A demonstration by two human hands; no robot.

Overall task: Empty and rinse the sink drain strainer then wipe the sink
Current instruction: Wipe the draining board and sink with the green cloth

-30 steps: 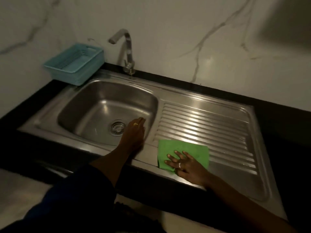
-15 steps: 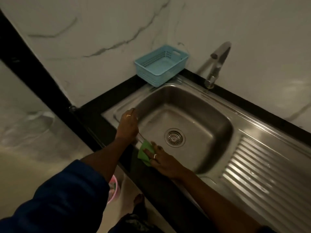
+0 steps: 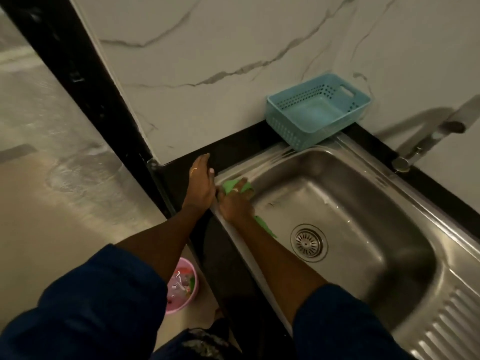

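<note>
Cloth (image 3: 237, 187), green and crumpled, gripped in right hand (image 3: 235, 203) on sink (image 3: 363, 203) rim; left hand (image 3: 200, 185) open, flat.

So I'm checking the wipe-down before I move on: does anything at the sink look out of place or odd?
Mostly tidy. The blue basket overhangs the sink rim at its back corner instead of sitting fully on the counter. A small white speck remains on the basin floor. The right hand holds the green cloth at the rim.

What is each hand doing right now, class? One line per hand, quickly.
Left hand: open, flat on the black counter, holding nothing.
Right hand: fingers closed on the green cloth, at the sink rim.
</note>
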